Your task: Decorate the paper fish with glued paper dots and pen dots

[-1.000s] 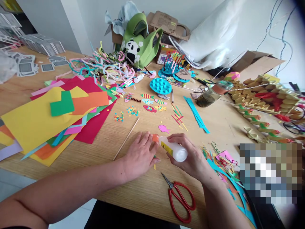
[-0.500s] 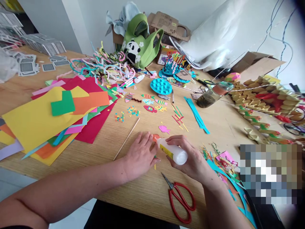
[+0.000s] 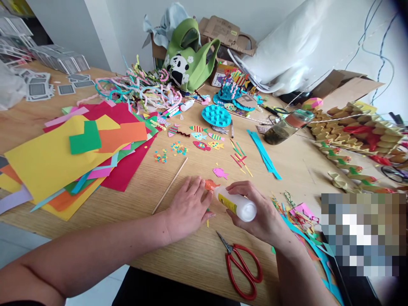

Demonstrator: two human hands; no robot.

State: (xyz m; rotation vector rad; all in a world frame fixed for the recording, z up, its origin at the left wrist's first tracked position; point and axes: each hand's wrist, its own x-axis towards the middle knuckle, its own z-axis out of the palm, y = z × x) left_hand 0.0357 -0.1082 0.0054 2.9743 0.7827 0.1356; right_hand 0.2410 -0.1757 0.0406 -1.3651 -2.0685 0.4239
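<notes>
My right hand (image 3: 256, 214) is wrapped around a white glue bottle (image 3: 237, 204) with a yellow label, tipped so its nozzle end points left and down. Just past that end lies a small orange paper fish (image 3: 210, 184). My left hand (image 3: 191, 206) rests flat on the table, fingers stretched out, the fingertips touching the fish's left edge. A pink paper fish (image 3: 219, 172) lies a little beyond. Red-handled scissors (image 3: 242, 270) sit in front of my hands, blades pointing away. To the left of my left hand is a thin wooden stick (image 3: 170, 185).
Coloured paper sheets (image 3: 41, 157) are piled at left. Decorated paper fish (image 3: 202, 145), confetti dots (image 3: 179, 148) and thin paper strips (image 3: 241, 158) lie beyond my hands. A glass jar (image 3: 288, 127) stands at right, near blue strips (image 3: 264, 155). Paper scraps (image 3: 302, 212) lie beside my right arm.
My right hand has moved the glue bottle slightly right, so more of the orange fish shows, now with a wet sheen. My left hand stays in place.
</notes>
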